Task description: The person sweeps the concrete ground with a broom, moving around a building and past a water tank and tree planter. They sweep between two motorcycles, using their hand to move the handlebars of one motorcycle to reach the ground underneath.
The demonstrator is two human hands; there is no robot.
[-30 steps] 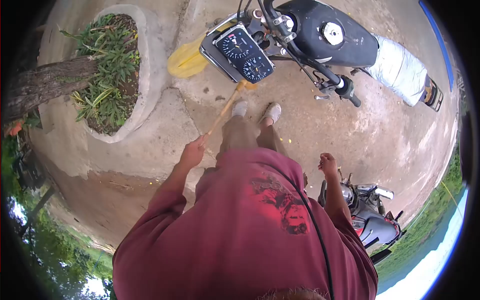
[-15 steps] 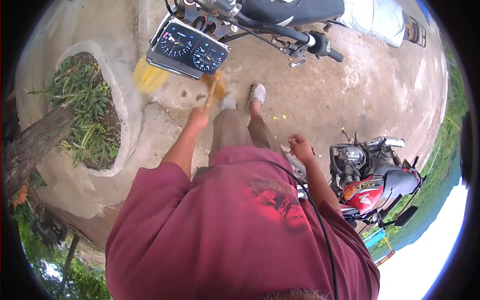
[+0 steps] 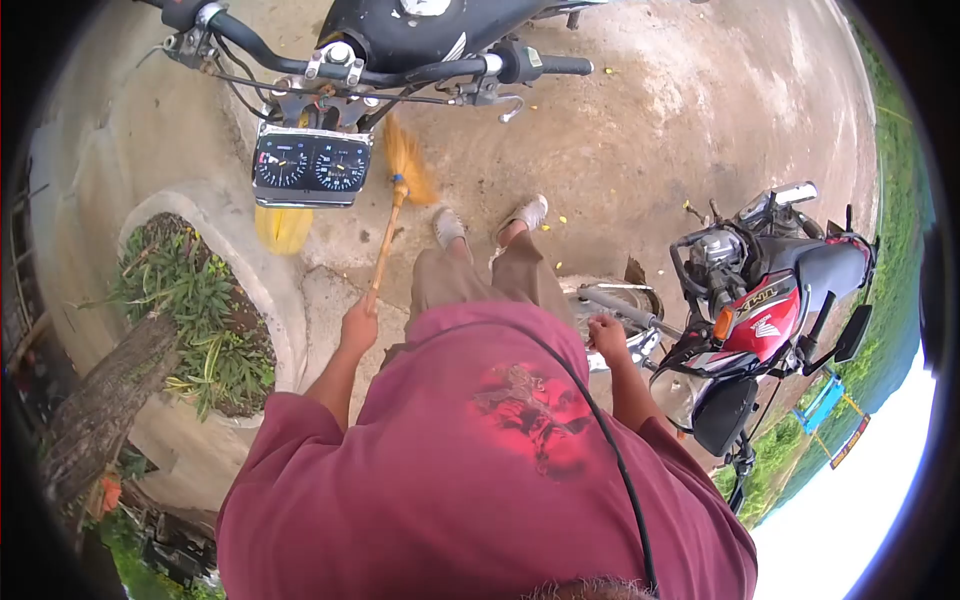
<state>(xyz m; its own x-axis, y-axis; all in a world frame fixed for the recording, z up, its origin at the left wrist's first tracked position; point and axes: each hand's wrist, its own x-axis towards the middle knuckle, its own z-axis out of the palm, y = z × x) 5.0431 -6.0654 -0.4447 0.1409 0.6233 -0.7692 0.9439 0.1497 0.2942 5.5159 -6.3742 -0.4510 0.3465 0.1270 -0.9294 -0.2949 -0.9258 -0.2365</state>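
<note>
The concrete ground (image 3: 650, 150) is spreading wide. A black motorcycle (image 3: 400, 40) is standing at the far side, a red motorcycle (image 3: 770, 310) on the right and a stone planter (image 3: 285, 300) on the left. The left hand (image 3: 358, 325) is gripping the near end of the broom (image 3: 385, 240), whose bristles are touching the ground beside the black motorcycle's front. This looks like mid-sweep. Carrying on calls for drawing the bristles towards the yellow scraps (image 3: 560, 218). The right hand (image 3: 607, 335) is curling close to the red motorcycle's handlebar; whether it is grasping it, I cannot tell.
</note>
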